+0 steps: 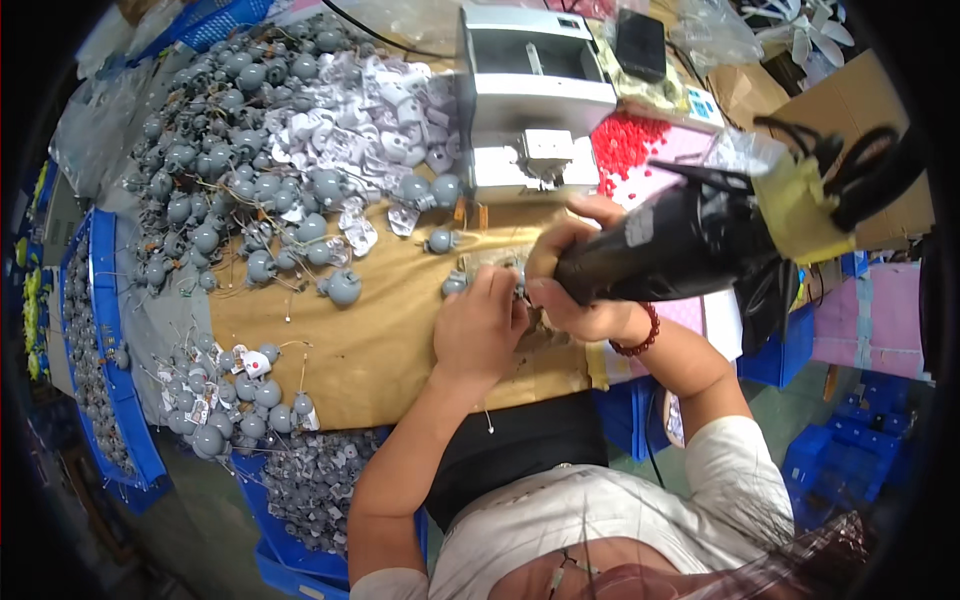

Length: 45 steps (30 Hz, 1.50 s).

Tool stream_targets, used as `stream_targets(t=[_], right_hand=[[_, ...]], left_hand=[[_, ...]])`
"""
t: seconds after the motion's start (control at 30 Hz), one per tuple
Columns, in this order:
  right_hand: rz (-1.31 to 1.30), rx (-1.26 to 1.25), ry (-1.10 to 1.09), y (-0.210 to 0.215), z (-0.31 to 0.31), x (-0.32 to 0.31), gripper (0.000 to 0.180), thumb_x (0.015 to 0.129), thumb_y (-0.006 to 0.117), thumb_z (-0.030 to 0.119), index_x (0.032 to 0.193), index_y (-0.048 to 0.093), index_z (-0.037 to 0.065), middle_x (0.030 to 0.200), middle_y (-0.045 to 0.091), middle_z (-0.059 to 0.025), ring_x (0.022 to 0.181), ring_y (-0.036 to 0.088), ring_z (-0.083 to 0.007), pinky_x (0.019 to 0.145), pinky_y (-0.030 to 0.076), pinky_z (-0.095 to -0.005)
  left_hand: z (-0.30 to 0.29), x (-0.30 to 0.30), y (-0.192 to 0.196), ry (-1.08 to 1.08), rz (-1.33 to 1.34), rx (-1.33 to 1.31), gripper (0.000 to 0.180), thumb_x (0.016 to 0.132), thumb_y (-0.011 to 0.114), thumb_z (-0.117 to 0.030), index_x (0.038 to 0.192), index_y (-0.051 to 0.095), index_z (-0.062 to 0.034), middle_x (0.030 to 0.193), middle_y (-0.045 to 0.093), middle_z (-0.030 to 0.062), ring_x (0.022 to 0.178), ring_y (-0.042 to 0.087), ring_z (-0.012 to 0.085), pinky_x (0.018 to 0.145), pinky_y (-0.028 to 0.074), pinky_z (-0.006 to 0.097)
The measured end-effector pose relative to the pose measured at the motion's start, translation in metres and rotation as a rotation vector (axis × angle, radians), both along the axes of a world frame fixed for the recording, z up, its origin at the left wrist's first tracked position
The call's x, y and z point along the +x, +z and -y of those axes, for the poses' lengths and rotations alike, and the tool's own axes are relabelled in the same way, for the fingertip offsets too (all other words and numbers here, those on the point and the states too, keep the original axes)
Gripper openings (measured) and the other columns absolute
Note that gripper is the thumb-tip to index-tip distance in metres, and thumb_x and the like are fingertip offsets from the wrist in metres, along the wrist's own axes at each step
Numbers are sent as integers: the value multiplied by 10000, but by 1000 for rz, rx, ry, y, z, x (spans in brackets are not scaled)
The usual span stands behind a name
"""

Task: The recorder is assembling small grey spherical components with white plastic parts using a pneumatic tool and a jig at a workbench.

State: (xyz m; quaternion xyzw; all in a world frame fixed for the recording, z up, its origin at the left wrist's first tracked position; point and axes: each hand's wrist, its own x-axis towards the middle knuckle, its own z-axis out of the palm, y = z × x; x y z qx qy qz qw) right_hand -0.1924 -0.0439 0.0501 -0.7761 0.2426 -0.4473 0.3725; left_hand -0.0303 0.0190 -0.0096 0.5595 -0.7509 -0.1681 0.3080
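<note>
My right hand (pixel 572 312) is wrapped round the lower end of a black, cylindrical power screwdriver (pixel 670 245). Its body slants up to the right, with yellow tape (pixel 795 205) and black cables at its upper end. The tool's tip is hidden behind my fingers. Close beside it, my left hand (pixel 474 335) is closed in a pinch over a small work spot at the table's front. What its fingers hold is mostly covered; a bit of grey shows between the hands. A grey ball-shaped part (pixel 454 283) lies against the left fingers, and another grey ball (pixel 439 241) sits just beyond.
A large heap of grey ball parts (pixel 190 160) and white plastic pieces (pixel 370 120) covers the table's far left. A smaller pile (pixel 225 400) lies near left. A grey-white machine (pixel 535 100) stands at the back, beside red pieces (pixel 625 150). Blue bins (pixel 150 455) flank the table.
</note>
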Motion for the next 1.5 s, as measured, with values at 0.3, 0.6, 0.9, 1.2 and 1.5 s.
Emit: stream_targets(t=[0.3, 0.6, 0.9, 1.2, 1.5], right_hand=[[-26, -10, 54, 5, -7, 0, 751, 837, 653, -59, 1435, 254, 158, 770, 595, -77, 683, 626, -163, 658, 528, -303], [14, 8, 43, -1, 9, -4, 630, 820, 673, -54, 1333, 329, 71, 792, 614, -71, 690, 623, -150, 647, 516, -296], [-169, 100, -793, -26, 122, -150, 606, 864, 778, 138, 1352, 448, -5, 937, 666, -87, 722, 620, -154, 622, 512, -294], [-200, 297, -104, -32, 7, -49, 329, 859, 709, 18, 1185, 663, 22, 1148, 670, -103, 1030, 629, -193, 874, 511, -326], [-30, 526, -174, -61, -8, -3, 131, 1003, 598, 100, 1027, 645, -21, 909, 710, -79, 849, 661, -133, 786, 529, -281]], left_hand=[[0, -2, 2, 35, -51, -30, 313, 765, 706, -103, 1031, 542, -114, 914, 567, 73, 732, 622, 310, 632, 498, 434], [-1, -3, 0, 51, 16, 99, 347, 773, 722, -131, 1077, 556, -106, 1017, 596, 87, 792, 647, 323, 674, 515, 450], [-4, -4, 8, 28, -93, 72, 368, 805, 750, -116, 1148, 624, -78, 1166, 639, 84, 935, 666, 329, 760, 537, 421], [-11, -1, 0, 41, -48, -59, 327, 794, 758, -73, 1097, 635, -72, 1061, 690, 85, 923, 675, 301, 760, 534, 388], [-8, -4, 3, 44, -33, -60, 330, 790, 762, -89, 1095, 635, -76, 1005, 678, 80, 850, 670, 303, 712, 526, 393]])
